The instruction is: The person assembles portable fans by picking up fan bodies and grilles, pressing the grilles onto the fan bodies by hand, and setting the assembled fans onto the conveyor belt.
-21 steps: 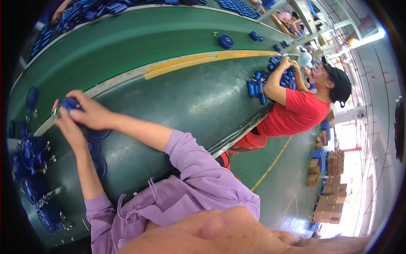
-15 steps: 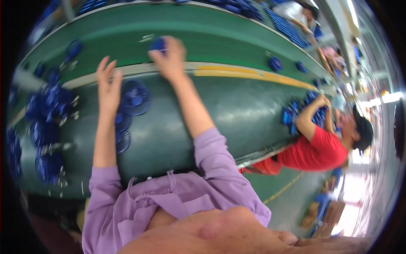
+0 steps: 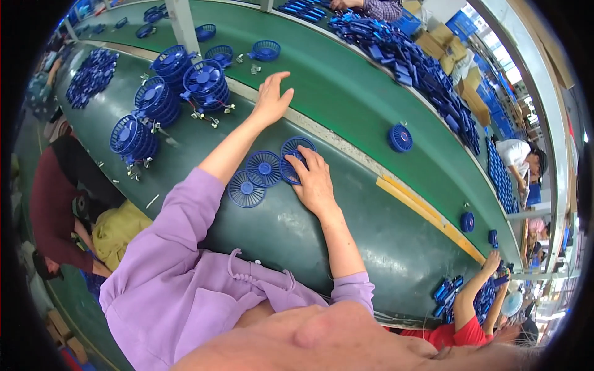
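My right hand (image 3: 315, 185) is low over the dark green worktop, its fingers curled over the rim of a round blue fan grille (image 3: 291, 174). Another blue grille (image 3: 299, 144) lies just behind it, partly covered by the fingers. Two more flat grilles, one (image 3: 263, 168) overlapping the other (image 3: 247, 189), lie to the left of that hand. My left hand (image 3: 271, 102) reaches over the conveyor's near edge, fingers apart and holding nothing. Left of it stand stacks of blue fan housings (image 3: 205, 77) with wires and small white connectors. A single blue fan housing (image 3: 265, 51) sits on the belt beyond.
The green conveyor belt (image 3: 352, 117) runs across behind the worktop, carrying a blue round piece (image 3: 400, 138). A yellow strip (image 3: 427, 216) edges it. A metal post (image 3: 183, 28) rises at back left. A co-worker in red (image 3: 458, 334) handles blue parts at right.
The view has turned. My right hand has come back from the belt, where it held a blue round piece, to the grilles. My left hand has moved out to the belt's edge.
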Demonstrator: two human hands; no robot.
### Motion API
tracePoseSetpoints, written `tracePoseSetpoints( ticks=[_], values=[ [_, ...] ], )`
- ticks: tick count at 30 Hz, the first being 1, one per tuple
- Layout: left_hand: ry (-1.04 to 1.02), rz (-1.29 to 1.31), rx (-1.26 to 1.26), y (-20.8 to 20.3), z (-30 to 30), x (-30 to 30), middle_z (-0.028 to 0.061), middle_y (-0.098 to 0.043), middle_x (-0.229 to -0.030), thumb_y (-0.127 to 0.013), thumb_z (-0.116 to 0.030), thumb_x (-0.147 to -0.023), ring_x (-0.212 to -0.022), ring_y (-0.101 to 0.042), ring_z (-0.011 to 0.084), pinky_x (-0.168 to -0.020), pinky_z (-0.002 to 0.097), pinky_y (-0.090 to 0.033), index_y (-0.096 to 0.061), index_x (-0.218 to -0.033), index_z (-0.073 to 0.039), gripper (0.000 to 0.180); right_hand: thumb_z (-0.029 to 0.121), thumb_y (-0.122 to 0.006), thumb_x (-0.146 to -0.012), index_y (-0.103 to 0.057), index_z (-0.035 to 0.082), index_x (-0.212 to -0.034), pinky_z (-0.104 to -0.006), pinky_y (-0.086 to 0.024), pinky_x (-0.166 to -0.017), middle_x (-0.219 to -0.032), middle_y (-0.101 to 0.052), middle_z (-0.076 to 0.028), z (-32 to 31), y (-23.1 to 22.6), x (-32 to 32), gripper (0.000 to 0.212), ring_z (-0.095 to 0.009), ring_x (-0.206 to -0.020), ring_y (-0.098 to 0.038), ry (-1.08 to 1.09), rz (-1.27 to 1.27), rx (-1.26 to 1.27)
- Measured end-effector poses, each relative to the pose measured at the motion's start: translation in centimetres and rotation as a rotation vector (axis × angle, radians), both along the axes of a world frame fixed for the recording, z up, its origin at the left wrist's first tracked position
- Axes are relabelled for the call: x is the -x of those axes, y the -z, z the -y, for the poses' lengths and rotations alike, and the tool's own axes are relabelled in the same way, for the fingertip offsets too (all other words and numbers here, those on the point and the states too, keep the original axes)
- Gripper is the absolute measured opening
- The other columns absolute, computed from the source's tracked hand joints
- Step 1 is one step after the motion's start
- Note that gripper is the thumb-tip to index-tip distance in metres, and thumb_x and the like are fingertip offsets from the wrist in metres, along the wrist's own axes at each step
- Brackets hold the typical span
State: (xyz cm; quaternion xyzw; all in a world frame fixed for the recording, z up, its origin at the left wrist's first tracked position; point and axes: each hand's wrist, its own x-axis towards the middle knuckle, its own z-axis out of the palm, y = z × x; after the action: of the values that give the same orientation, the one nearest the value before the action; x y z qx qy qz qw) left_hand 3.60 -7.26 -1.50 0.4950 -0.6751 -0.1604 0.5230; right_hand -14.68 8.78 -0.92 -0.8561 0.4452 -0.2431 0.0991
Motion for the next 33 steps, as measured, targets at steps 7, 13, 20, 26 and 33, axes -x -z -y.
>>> tracePoseSetpoints(
  ticks=[7,13,20,26,33],
  values=[
    [-0.375,0.371,-0.468,-1.6,9.5,-2.9,0.0254,-0.057,-0.120,-0.053,-0.043,-0.091,-0.109,-0.058,0.0404,-0.091,0.0500,-0.047,-0.038,-0.136,-0.011,0.058,0.010,-0.073,-0.068,-0.061,0.017,-0.118,-0.0446,-0.036,-0.101,-0.133,-0.050,-0.011,0.3,0.5,-0.3,0.051,-0.032,-0.124,-0.045,0.013,0.112,0.048],
    [-0.368,0.555,-0.502,-1.2,11.2,-1.9,0.0201,-0.061,-0.113,-0.060,-0.033,-0.089,-0.104,-0.061,0.0374,-0.088,0.0467,-0.049,-0.057,-0.114,-0.008,0.035,0.008,-0.071,-0.071,-0.063,0.016,-0.115,-0.0429,-0.036,-0.099,-0.131,-0.053,-0.008,0.4,1.1,-0.1,0.045,-0.030,-0.122,-0.047,0.049,0.128,0.065],
    [-0.277,0.482,-0.169,-1.7,9.4,-2.3,0.0117,-0.065,-0.090,-0.066,-0.022,-0.082,-0.091,-0.063,0.0328,-0.077,0.0449,-0.050,-0.061,-0.096,-0.012,0.018,0.001,-0.070,-0.068,-0.065,0.017,-0.113,-0.0420,-0.036,-0.098,-0.130,-0.054,-0.008,0.5,1.3,-0.9,0.048,-0.030,-0.119,-0.049,0.051,0.162,0.068],
    [-0.157,0.401,0.102,-8.2,5.7,-0.7,0.0099,-0.064,-0.085,-0.065,-0.021,-0.082,-0.085,-0.063,0.0324,-0.069,0.0453,-0.049,-0.057,-0.093,-0.012,0.016,0.004,-0.070,-0.070,-0.065,0.017,-0.112,-0.0426,-0.037,-0.098,-0.129,-0.054,-0.007,0.6,1.2,-0.1,0.044,-0.029,-0.119,-0.049,0.086,0.147,0.062],
    [-0.543,0.592,-0.174,-6.9,10.7,-9.2,0.0165,-0.067,-0.088,-0.061,-0.024,-0.086,-0.085,-0.066,0.0355,-0.069,0.0476,-0.052,-0.054,-0.101,-0.009,0.022,0.005,-0.070,-0.071,-0.065,0.018,-0.113,-0.0419,-0.037,-0.098,-0.130,-0.054,-0.007,0.5,1.4,-1.3,0.043,-0.029,-0.118,-0.049,0.040,0.164,0.073]
  ],
)
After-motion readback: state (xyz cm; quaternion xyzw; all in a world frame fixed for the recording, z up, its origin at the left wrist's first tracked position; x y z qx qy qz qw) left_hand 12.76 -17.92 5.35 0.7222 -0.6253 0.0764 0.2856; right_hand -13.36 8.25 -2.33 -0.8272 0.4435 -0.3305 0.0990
